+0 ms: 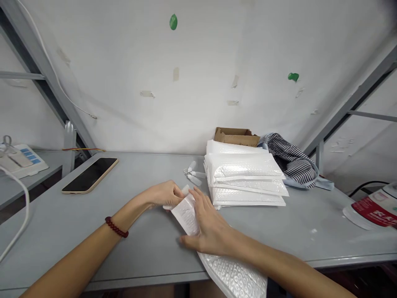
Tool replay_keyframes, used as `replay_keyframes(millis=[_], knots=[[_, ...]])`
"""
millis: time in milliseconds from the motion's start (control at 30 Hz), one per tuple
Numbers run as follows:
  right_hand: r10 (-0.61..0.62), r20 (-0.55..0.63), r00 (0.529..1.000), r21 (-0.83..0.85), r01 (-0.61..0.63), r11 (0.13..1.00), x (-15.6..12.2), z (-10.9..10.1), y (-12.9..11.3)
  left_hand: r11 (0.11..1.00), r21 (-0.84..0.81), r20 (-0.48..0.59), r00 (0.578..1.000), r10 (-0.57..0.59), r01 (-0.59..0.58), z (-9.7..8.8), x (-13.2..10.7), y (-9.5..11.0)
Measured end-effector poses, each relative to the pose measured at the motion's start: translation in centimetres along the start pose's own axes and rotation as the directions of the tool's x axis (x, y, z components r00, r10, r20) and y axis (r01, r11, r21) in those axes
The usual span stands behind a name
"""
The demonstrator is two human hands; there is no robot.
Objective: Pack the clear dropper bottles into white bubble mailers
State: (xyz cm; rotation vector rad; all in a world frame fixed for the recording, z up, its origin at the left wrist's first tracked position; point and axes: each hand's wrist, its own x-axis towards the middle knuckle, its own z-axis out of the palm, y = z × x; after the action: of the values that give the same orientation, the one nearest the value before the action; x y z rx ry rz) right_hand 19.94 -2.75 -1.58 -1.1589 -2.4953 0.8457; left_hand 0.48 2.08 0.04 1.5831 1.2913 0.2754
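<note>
A white bubble mailer (232,271) lies on the grey table (93,223) and hangs over its front edge. A white printed sheet (186,215) pokes out of its far end. My right hand (209,225) presses flat on the mailer, fingers spread over the sheet. My left hand (163,193), with a dark red bead bracelet on the wrist, pinches the far edge of the mailer's flap beside a small clear item.
A stack of white bubble mailers (245,176) stands just right of my hands, with small clear packets (192,171) beside it. Behind are a cardboard box (235,135) and a striped cloth bag (291,159). A phone (89,174) lies at left, a red-and-white bag (375,209) at right.
</note>
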Motion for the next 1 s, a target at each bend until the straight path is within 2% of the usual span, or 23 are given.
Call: replay_keyframes(millis=[133,267,333,400,467,500,533,600,700,800,900,1000], knots=[[0.028,-0.063,0.998,-0.040,-0.030,0.999,0.2,-0.1,0.1,0.995,0.097,-0.077,0.996,0.033,-0.025,-0.9,0.0,-0.2],[0.007,-0.105,0.994,-0.072,-0.014,0.997,0.4,0.0,0.5,0.992,0.117,-0.040,0.998,0.052,-0.046,-2.3,-0.5,-0.7],[0.001,-0.112,0.994,-0.058,-0.007,0.998,0.4,0.0,0.5,0.993,0.105,-0.064,0.996,0.069,-0.062,-2.9,-0.3,-1.2],[0.003,-0.113,0.994,-0.029,-0.006,1.000,0.4,-0.2,0.4,0.994,0.092,-0.187,0.979,0.082,-0.066,-3.6,0.3,-1.6],[0.013,-0.111,0.994,-0.014,-0.014,1.000,0.4,-0.3,0.2,0.990,0.102,-0.383,0.915,0.127,-0.095,-4.2,1.3,-1.8],[0.020,-0.109,0.994,-0.015,-0.022,1.000,0.4,-0.3,0.1,0.983,0.135,-0.445,0.879,0.172,-0.124,-4.3,1.9,-1.6],[0.028,-0.107,0.994,-0.020,-0.031,0.999,0.4,-0.3,0.0,0.971,0.182,-0.460,0.859,0.224,-0.156,-4.4,2.6,-1.4],[0.046,-0.097,0.994,-0.033,-0.049,0.998,0.4,-0.3,-0.1,0.936,0.290,-0.389,0.869,0.306,-0.199,-4.3,3.9,-0.6],[0.053,-0.086,0.995,-0.050,-0.057,0.997,0.5,-0.3,0.0,0.882,0.412,-0.239,0.907,0.346,-0.228,-3.8,5.6,0.6],[0.030,-0.086,0.996,-0.075,-0.037,0.997,0.5,-0.2,0.2,0.839,0.473,-0.165,0.909,0.382,-0.267,-3.3,6.9,1.1],[0.026,-0.077,0.997,-0.106,-0.034,0.994,0.4,-0.2,0.2,0.815,0.504,-0.153,0.900,0.408,-0.284,-3.0,7.4,0.9],[0.026,-0.073,0.997,-0.116,-0.035,0.993,0.3,-0.2,0.1,0.825,0.487,-0.207,0.880,0.427,-0.286,-3.0,6.6,1.0]])
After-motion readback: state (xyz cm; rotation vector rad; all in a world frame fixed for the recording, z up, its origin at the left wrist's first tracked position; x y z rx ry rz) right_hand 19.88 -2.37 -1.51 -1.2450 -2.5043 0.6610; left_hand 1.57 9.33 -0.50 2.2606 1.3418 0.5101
